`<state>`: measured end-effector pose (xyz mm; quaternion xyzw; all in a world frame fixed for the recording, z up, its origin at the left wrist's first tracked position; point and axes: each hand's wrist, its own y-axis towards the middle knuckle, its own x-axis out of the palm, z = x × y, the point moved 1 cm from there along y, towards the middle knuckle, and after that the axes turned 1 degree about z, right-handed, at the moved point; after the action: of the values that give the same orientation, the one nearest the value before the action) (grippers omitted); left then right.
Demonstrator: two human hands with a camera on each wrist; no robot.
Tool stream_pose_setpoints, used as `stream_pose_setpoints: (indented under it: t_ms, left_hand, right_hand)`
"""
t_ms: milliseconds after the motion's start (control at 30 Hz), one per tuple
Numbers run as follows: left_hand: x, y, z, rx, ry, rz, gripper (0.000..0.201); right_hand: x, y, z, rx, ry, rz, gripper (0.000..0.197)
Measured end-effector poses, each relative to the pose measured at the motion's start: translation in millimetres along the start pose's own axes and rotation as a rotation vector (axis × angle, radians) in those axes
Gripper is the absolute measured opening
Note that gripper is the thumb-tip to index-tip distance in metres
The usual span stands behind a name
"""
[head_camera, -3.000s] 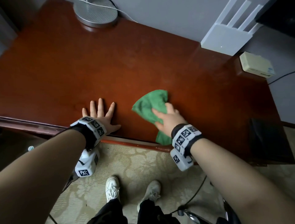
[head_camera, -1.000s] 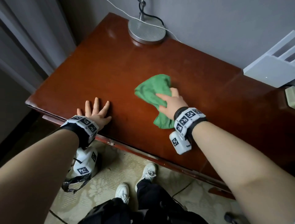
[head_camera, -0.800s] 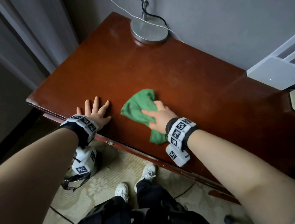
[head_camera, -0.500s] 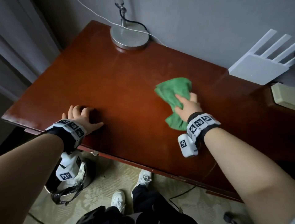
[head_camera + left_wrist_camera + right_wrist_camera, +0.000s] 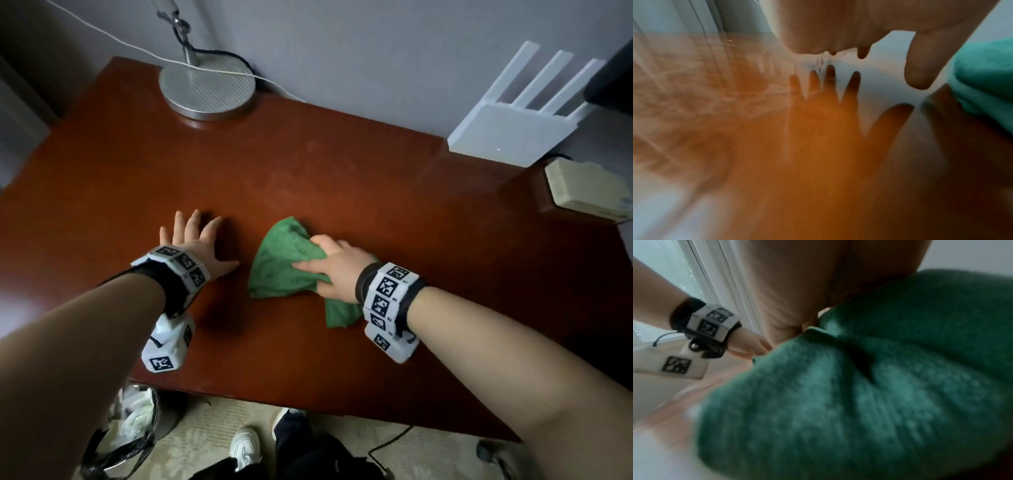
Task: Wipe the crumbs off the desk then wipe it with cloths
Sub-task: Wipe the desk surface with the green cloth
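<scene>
A crumpled green cloth [image 5: 284,260] lies on the glossy red-brown desk [image 5: 308,178], near its middle. My right hand [image 5: 327,269] grips the cloth from above, thumb across it and fingers bunched into the fabric. The right wrist view is almost filled by the green cloth [image 5: 859,394] under my palm. My left hand [image 5: 195,238] rests flat on the desk just left of the cloth, fingers spread and holding nothing. In the left wrist view the left hand [image 5: 869,52] hovers over its own reflection, with the green cloth [image 5: 986,78] at the right edge.
A round metal lamp base [image 5: 207,87] with cables stands at the back left. A white router [image 5: 513,126] and a beige box [image 5: 585,192] sit at the back right. A lined waste bin [image 5: 133,421] stands on the floor under the desk's near-left edge, beside my shoes.
My right hand has dragged the cloth left and nearer, close to the left hand. The left hand's fingers, curled half a second ago, now lie spread flat, farther onto the desk.
</scene>
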<state>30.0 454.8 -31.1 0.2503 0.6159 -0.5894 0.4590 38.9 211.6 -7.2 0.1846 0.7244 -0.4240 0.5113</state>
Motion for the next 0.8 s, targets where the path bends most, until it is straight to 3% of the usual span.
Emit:
stream_pose_setpoints:
  t_ms: [67,133,200,233,300,400,467,567,633,733,800]
  left_hand:
    - [-5.5,9.3,2.8,-0.025,-0.013,-0.008,0.090]
    - [-8.2,16.8,0.3,-0.068,-0.012,-0.021,0.092]
    - [-9.3,23.5,-3.2,-0.100,-0.001,-0.025,0.095]
    - [-9.9,27.0,-4.0,-0.108,0.009,-0.023,0.097]
    - [-12.9,34.4,-4.7,-0.114,0.027,-0.030,0.103]
    - [-17.4,42.2,-7.1,-0.121,0.006,-0.069,0.112]
    - [-16.7,44.3,-9.6,-0.108,-0.010,-0.089,0.113]
    - [-15.3,45.5,-11.2,-0.095,0.005,-0.116,0.113]
    - [-16.9,46.3,-10.8,-0.101,0.019,-0.150,0.114]
    - [-18.8,48.6,-9.7,-0.101,0.030,-0.190,0.115]
    - [-17.8,49.2,-11.5,-0.098,0.033,-0.193,0.115]
  right_hand:
    - [-9.2,5.5,34.8,0.167,0.042,0.118,0.052]
    - [-16.7,11.6,78.5,0.501,0.161,0.193,0.052]
    - [-19.3,19.2,108.6,0.837,0.354,0.178,0.051]
    - [-20.4,24.8,112.5,0.924,0.403,0.147,0.051]
    - [-23.6,38.6,101.4,0.859,0.332,0.113,0.051]
    - [-23.6,54.0,56.4,0.385,0.149,0.118,0.054]
    - [-21.2,56.4,25.4,0.105,0.105,0.038,0.053]
    - [-28.8,60.9,24.3,-0.080,0.122,-0.072,0.049]
    - [-42.8,73.4,52.7,0.027,0.210,0.021,0.048]
    - [-59.4,96.1,107.3,0.507,0.330,0.251,0.047]
    - [-61.4,109.9,120.5,0.808,0.363,0.192,0.047]
